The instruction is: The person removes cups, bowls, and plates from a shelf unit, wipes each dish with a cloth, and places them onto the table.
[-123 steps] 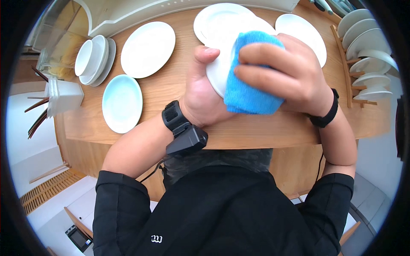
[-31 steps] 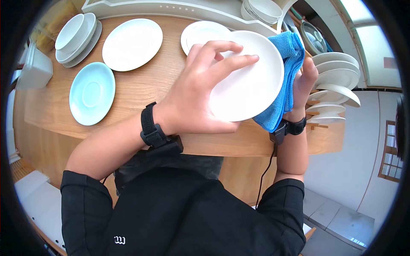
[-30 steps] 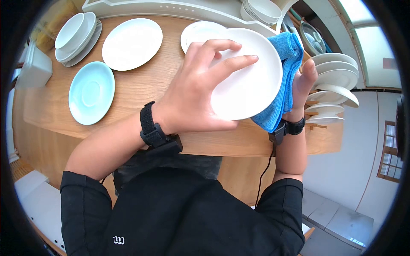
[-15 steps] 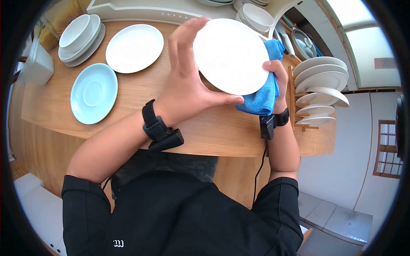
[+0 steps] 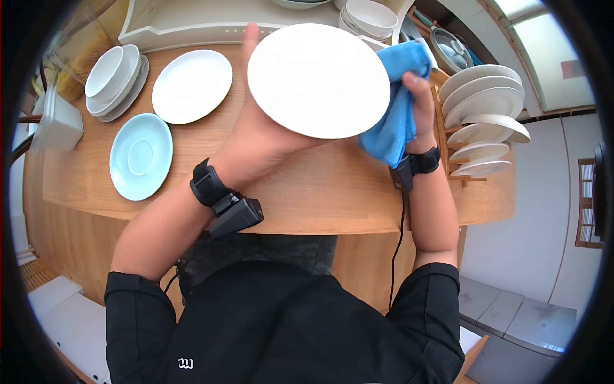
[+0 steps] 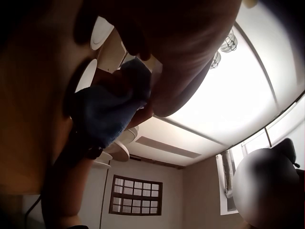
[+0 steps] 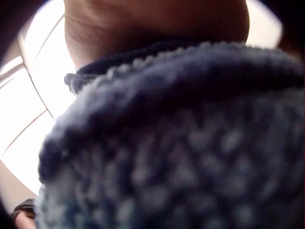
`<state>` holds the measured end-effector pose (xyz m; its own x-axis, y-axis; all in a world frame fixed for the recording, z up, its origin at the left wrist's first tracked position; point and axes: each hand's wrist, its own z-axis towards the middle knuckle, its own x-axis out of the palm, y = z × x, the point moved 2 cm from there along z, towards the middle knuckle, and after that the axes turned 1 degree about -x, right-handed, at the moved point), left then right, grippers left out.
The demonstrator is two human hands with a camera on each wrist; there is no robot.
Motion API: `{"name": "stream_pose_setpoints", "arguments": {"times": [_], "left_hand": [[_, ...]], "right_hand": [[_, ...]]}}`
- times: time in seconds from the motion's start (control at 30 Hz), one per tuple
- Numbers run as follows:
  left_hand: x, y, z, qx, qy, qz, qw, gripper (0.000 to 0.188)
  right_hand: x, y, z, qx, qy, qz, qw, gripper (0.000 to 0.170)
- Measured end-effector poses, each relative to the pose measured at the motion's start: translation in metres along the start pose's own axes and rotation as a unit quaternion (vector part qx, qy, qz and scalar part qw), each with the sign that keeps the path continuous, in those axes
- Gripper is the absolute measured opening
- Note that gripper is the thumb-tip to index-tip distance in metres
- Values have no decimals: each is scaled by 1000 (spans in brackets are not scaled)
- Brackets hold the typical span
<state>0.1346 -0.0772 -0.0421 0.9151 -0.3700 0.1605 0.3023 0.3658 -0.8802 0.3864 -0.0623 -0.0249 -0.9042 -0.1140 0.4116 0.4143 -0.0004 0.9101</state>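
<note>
In the head view a round white plate (image 5: 320,80) is held above the wooden table. My left hand (image 5: 259,137) holds it from the left and below; one finger stands up beside its left rim, and the plate hides most other fingers. Just right of the plate, my right hand (image 5: 420,115) grips a bunched blue cloth (image 5: 391,128), thumb on top. The cloth overlaps the plate's right rim in this view. In the left wrist view the cloth (image 6: 107,114) appears beyond my dark left hand (image 6: 176,38). Close-up cloth (image 7: 171,152) fills most of the right wrist view.
A light-blue plate (image 5: 141,157) and a white plate (image 5: 192,86) lie on the left. Behind them are nested white bowls and dishes (image 5: 105,73). A wooden rack with several upright plates (image 5: 483,96) stands at right. White bowls (image 5: 368,19) stack on the back shelf.
The cloth earlier rubbed over the plate's face and is now at its right side. My left hand has shifted from fingers on the plate to beneath it, and the plate has moved left.
</note>
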Motion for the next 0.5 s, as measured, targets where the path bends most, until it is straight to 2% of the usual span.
{"name": "stream_pose_setpoints", "arguments": {"times": [0.03,0.1,0.13,0.2,0.23,0.3,0.33,0.43,0.5], "left_hand": [[0,0,-1,-2,0,0,1000,153],[0,5,-1,-153,20,-115,981,145],[-1,6,0,-153,19,-115,981,145],[-2,9,2,-187,82,-214,955,120],[-2,10,2,-186,80,-211,956,120],[0,10,1,-191,100,-334,918,104],[-1,12,-1,-192,100,-332,918,104],[-2,13,-4,-148,103,-371,911,97],[-3,11,-3,-137,84,-407,899,104]], "right_hand": [[-3,4,2,-6,-14,19,1000,39],[-10,8,1,-16,-10,3,1000,39],[-10,9,2,-27,-4,-14,1000,39],[-8,7,3,-43,1,-44,998,40],[-7,5,3,-61,2,-75,995,41],[6,8,-2,-88,7,-131,988,45],[8,7,-1,-88,6,-129,988,45],[19,6,-1,-149,151,-226,951,50],[27,11,-2,-197,217,-349,890,53]]}}
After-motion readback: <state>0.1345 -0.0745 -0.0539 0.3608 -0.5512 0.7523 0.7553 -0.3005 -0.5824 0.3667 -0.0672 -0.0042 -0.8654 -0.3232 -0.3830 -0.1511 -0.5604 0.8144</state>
